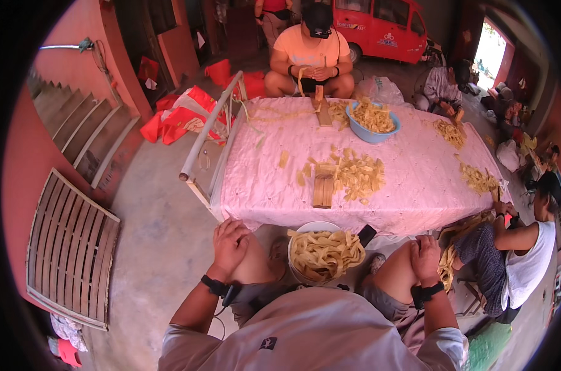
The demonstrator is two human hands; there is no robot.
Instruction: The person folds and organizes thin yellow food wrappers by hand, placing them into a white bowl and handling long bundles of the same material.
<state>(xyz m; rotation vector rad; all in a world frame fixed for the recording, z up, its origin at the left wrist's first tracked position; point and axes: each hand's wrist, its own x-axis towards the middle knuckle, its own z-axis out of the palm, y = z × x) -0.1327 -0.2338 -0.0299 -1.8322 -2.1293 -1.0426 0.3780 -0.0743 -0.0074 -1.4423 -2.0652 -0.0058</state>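
My left hand [230, 243] rests on my left knee, fingers loosely curled, holding nothing that I can see. On my right knee lies my right hand [425, 257], its fingers bent down and no object visible in it. Between my legs stands a white bucket [293, 266] full of long, pale yellow strips [326, 252]. A dark phone-like object [366, 235] is beside its rim. Ahead, on the table with a pink cloth [271, 195], a grooved wooden block [323, 191] sits left of a pile of short yellow cut pieces [361, 174].
A blue basin [373, 134] of pieces and another wooden block [324, 113] are at the table's far side, before a seated person. More people sit along the right. A metal rail [210, 125] borders the table's left edge; a slatted wooden panel [71, 248] leans at far left.
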